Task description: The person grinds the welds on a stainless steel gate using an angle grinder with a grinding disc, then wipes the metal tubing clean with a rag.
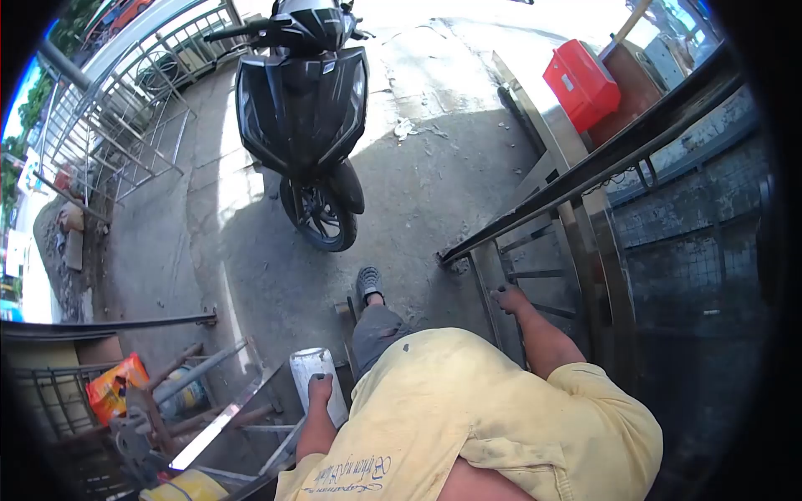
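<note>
The left hand, curled, overlaps the white cylinder (grip indeterminable); the right hand, partly curled, lies beside the metal frame, its hold unclear. Apparent step: positioning; shifting the cylinder would require secure grasp.

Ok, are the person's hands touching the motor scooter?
No, the left hand and the right hand are both apart from the motor scooter, which stands farther ahead.

Scooter ahead on the pavement, railings beyond it to the left, metal framework along the right, box at far right, cylinder near left, packet farther left beside pipes.
</note>
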Available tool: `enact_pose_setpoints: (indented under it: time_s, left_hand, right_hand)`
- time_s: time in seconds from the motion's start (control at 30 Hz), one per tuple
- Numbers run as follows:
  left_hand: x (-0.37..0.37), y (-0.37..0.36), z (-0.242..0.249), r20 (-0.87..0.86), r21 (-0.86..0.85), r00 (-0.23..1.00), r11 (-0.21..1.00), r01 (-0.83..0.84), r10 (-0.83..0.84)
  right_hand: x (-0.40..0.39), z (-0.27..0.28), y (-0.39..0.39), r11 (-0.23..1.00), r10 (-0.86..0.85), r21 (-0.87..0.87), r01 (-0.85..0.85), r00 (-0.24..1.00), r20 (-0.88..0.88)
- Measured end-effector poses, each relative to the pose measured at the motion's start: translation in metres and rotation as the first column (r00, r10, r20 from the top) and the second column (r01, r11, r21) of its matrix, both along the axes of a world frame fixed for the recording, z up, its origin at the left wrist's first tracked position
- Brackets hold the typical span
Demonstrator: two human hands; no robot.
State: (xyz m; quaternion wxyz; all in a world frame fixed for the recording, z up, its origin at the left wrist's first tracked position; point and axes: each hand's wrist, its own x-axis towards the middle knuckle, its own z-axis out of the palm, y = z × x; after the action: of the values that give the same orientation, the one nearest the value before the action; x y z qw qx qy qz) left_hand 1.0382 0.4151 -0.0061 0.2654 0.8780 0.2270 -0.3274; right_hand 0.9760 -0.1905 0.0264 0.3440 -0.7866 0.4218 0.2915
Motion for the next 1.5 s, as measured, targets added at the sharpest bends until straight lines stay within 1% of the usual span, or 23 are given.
enact_pose_setpoints:
  time_s: [0.03,0.1,0.2,0.23,0.3,0.37,0.4,0.47,0.57,0.63,0.7,0.87,0.93,0.97,1.0,1.03,1.07,1.1,1.17,1.27,1.37,1.43,1.5]
  left_hand:
    - [0.042,-0.004,0.004,-0.056,0.006,0.997,0.998,0.059,-0.059]
    - [0.129,0.004,-0.041,-0.163,0.029,0.977,0.989,0.142,-0.135]
    - [0.273,-0.065,0.043,0.116,0.005,0.902,0.909,0.417,-0.415]
    - [0.315,-0.09,0.06,0.137,-0.032,0.872,0.878,0.478,-0.47]
    - [0.381,-0.139,0.08,0.165,-0.111,0.801,0.796,0.595,-0.576]
    - [0.433,-0.197,0.075,0.231,-0.178,0.692,0.67,0.721,-0.684]
    - [0.456,-0.234,0.073,0.273,-0.21,0.633,0.598,0.774,-0.724]
    - [0.476,-0.322,0.099,0.3,-0.282,0.626,0.561,0.779,-0.719]
    - [0.484,-0.425,0.099,0.371,-0.327,0.546,0.445,0.834,-0.751]
    - [0.504,-0.478,0.041,0.3,-0.399,0.541,0.412,0.819,-0.786]
    - [0.521,-0.519,0.018,0.278,-0.409,0.498,0.368,0.835,-0.822]
    - [0.572,-0.595,0.054,0.033,-0.484,0.637,0.546,0.684,-0.77]
    - [0.595,-0.605,0.046,-0.085,-0.467,0.723,0.668,0.579,-0.685]
    - [0.609,-0.613,0.044,-0.132,-0.38,0.711,0.698,0.607,-0.69]
    - [0.625,-0.617,0.036,-0.115,-0.315,0.662,0.659,0.683,-0.741]
    - [0.649,-0.625,0.022,-0.118,-0.189,0.522,0.535,0.823,-0.845]
    - [0.674,-0.636,0.008,-0.109,-0.055,0.271,0.278,0.959,-0.956]
    - [0.691,-0.65,0.007,-0.055,0.035,0.156,0.154,0.987,-0.986]
    - [0.723,-0.689,0.0,-0.115,0.027,0.102,0.1,0.995,-0.988]
    - [0.761,-0.764,-0.005,-0.088,0.019,0.062,0.06,0.998,-0.994]
    - [0.799,-0.843,-0.011,-0.03,-0.043,-0.062,-0.061,0.997,-0.998]
    - [0.821,-0.9,-0.002,-0.036,-0.067,-0.129,-0.127,0.99,-0.991]
    - [0.831,-0.949,0.023,0.051,-0.038,-0.157,-0.159,0.986,-0.986]
  right_hand:
    - [0.007,0.002,-0.003,0.996,-0.074,-0.042,0.075,0.997,0.022]
    - [0.02,0.016,-0.014,0.985,-0.13,-0.111,0.134,0.991,0.041]
    - [0.049,0.02,-0.016,0.974,-0.156,-0.155,0.168,0.984,0.091]
    - [0.052,0.023,-0.016,0.966,-0.187,-0.159,0.206,0.975,0.123]
    - [0.044,0.024,-0.009,0.945,-0.252,-0.182,0.271,0.96,0.123]
    - [0.045,0.017,-0.002,0.918,-0.315,-0.224,0.328,0.945,0.091]
    - [0.043,0.013,0.001,0.919,-0.301,-0.237,0.314,0.949,0.091]
    - [0.024,0.002,0.01,0.925,-0.266,-0.261,0.276,0.961,0.07]
    - [0.003,-0.01,-0.008,0.944,-0.33,-0.046,0.327,0.937,-0.109]
    - [-0.007,-0.021,-0.02,0.923,-0.372,0.03,0.384,0.91,-0.181]
    - [-0.011,-0.019,-0.028,0.877,-0.464,0.03,0.479,0.861,-0.208]
    - [-0.001,-0.01,-0.036,0.64,-0.768,-0.115,0.76,0.628,-0.123]
    - [0.009,-0.008,-0.037,0.531,-0.847,-0.164,0.831,0.527,-0.071]
    - [0.013,-0.008,-0.04,0.482,-0.875,-0.183,0.857,0.482,-0.048]
    - [0.017,-0.006,-0.043,0.433,-0.9,-0.193,0.881,0.435,-0.032]
    - [0.024,-0.005,-0.048,0.379,-0.923,-0.198,0.904,0.385,-0.011]
    - [0.031,-0.003,-0.05,0.323,-0.944,-0.204,0.924,0.329,0.0]
    - [0.039,-0.002,-0.051,0.258,-0.964,-0.205,0.944,0.265,0.009]
    - [0.056,0.001,-0.042,0.127,-0.991,-0.228,0.965,0.133,0.01]
    - [0.091,0.01,-0.015,-0.075,-0.996,-0.273,0.959,-0.083,-0.019]
    - [0.139,0.025,0.017,-0.234,-0.962,-0.325,0.916,-0.267,-0.061]
    - [0.17,0.035,0.025,-0.313,-0.932,-0.345,0.885,-0.356,-0.068]
    - [0.197,0.042,0.027,-0.368,-0.909,-0.358,0.858,-0.414,-0.056]
